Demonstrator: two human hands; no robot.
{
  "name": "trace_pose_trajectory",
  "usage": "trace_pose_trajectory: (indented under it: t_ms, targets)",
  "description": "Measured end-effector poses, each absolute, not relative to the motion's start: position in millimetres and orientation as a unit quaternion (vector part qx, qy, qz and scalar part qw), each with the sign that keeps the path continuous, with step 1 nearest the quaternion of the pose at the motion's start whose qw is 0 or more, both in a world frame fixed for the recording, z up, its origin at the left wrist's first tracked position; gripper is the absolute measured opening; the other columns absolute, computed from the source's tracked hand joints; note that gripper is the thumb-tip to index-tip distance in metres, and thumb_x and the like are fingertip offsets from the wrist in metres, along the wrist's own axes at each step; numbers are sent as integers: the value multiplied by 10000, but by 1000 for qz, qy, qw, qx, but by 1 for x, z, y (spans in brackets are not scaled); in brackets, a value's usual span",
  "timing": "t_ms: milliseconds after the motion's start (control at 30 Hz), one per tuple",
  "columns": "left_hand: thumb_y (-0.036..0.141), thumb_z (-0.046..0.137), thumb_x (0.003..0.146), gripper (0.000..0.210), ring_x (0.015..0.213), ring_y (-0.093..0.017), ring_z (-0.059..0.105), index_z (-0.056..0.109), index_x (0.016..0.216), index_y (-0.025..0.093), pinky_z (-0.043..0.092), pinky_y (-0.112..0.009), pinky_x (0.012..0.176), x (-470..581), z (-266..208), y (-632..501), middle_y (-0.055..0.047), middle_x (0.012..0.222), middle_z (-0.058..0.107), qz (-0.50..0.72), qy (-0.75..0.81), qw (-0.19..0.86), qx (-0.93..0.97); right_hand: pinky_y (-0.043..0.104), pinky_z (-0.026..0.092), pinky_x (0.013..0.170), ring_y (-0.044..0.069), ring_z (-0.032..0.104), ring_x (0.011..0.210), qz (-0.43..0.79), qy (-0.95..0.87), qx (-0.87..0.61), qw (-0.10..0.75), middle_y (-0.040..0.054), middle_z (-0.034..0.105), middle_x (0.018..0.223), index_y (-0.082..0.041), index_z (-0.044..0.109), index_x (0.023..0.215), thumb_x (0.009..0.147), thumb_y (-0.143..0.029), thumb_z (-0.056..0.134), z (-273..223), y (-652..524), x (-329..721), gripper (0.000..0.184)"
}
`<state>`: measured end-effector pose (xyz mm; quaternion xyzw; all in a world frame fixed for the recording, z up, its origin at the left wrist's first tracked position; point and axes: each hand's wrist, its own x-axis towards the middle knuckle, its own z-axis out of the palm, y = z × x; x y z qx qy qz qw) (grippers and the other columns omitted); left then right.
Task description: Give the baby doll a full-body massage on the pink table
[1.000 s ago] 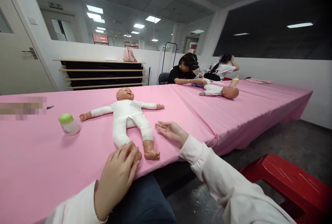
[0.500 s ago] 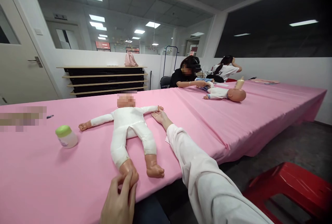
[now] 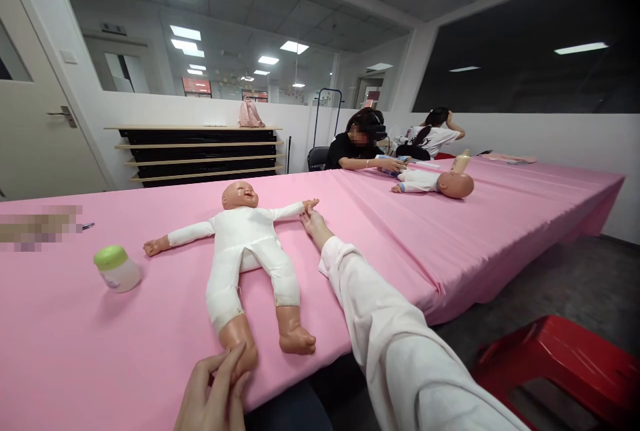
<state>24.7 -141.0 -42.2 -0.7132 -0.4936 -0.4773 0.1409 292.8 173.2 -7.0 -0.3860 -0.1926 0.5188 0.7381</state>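
Note:
A baby doll (image 3: 245, 231) with a white cloth body lies face up on the pink-covered table, arms spread and feet toward me. My left hand (image 3: 213, 388) is closed round the doll's foot at the near edge, on the left. On the other side, my right hand (image 3: 314, 226) lies palm up beside the doll's outstretched hand (image 3: 311, 204). Its fingers are apart, with the tips touching or very close to the doll's hand. A jar (image 3: 123, 274) with a green lid stands left of the doll.
The pink tablecloth (image 3: 370, 251) drapes over the table's edge. Farther along lies another doll (image 3: 425, 181) near a cream bottle (image 3: 461, 162), where a person (image 3: 357, 141) leans over the table. Someone else sits behind. A red stool (image 3: 565, 358) stands at lower right.
My right hand has shifted slightly toward the doll's fingertips, and its fingers lie less flat. My left hand stays at the foot. The view has moved a little.

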Motion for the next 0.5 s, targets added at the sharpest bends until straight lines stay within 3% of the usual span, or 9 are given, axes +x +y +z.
trace_pose_trajectory:
  t_ms: [67, 133, 233, 300, 367, 433, 500]
  targets:
    - [126, 479, 839, 267, 778, -104, 553, 562, 1085, 188, 444, -201, 663, 22, -10, -135, -42, 889, 562, -474, -486, 164, -716, 259, 445, 926, 112, 581, 986, 485, -271, -390, 734, 33, 571, 1173, -197, 524, 1159, 808, -169, 522, 16, 180, 282, 352]
    - [117, 459, 833, 239, 763, -126, 532, 576, 1032, 179, 436, -229, 669, 28, 26, -121, -44, 853, 561, -468, -456, 181, -735, 274, 432, 925, 137, 574, 998, 381, -470, -402, 688, 39, 603, 1125, -173, 573, 1111, 738, -163, 594, 39, 184, 262, 373]
    - [40, 402, 790, 269, 752, -149, 505, 569, 972, 147, 445, -262, 665, 57, 62, -93, -55, 833, 541, -400, -409, 145, -807, 289, 418, 898, 160, 580, 952, 215, -724, -409, 512, 30, 653, 1006, -167, 628, 1042, 734, -177, 576, 58, 180, 222, 313]
    - [22, 436, 738, 255, 819, -182, 501, 564, 937, 118, 458, -315, 742, 80, 67, -75, -76, 874, 538, -363, -393, 135, -834, 291, 404, 887, 176, 570, 971, 123, -842, -378, 366, 20, 648, 1023, -195, 647, 1014, 750, -199, 567, 59, 174, 200, 276]
    - [4, 462, 699, 244, 857, -200, 496, 559, 899, 103, 454, -343, 787, 95, 65, -64, -87, 895, 536, -345, -384, 129, -847, 286, 395, 887, 187, 553, 1014, 63, -894, -347, 277, 17, 629, 1080, -221, 651, 1008, 756, -215, 570, 57, 171, 188, 265]
    - [-12, 447, 701, 270, 862, -195, 498, 553, 919, 108, 455, -334, 778, 92, 61, -64, -88, 919, 539, -351, -388, 124, -843, 278, 404, 875, 181, 560, 991, 61, -881, -364, 295, 19, 634, 1062, -217, 652, 993, 760, -204, 557, 57, 174, 190, 252]
    - [-5, 404, 742, 305, 815, -170, 503, 545, 974, 134, 456, -294, 712, 73, 56, -74, -74, 919, 541, -377, -411, 123, -821, 265, 427, 851, 162, 577, 920, 120, -804, -420, 404, 27, 648, 1000, -184, 642, 980, 754, -176, 546, 59, 182, 206, 247]
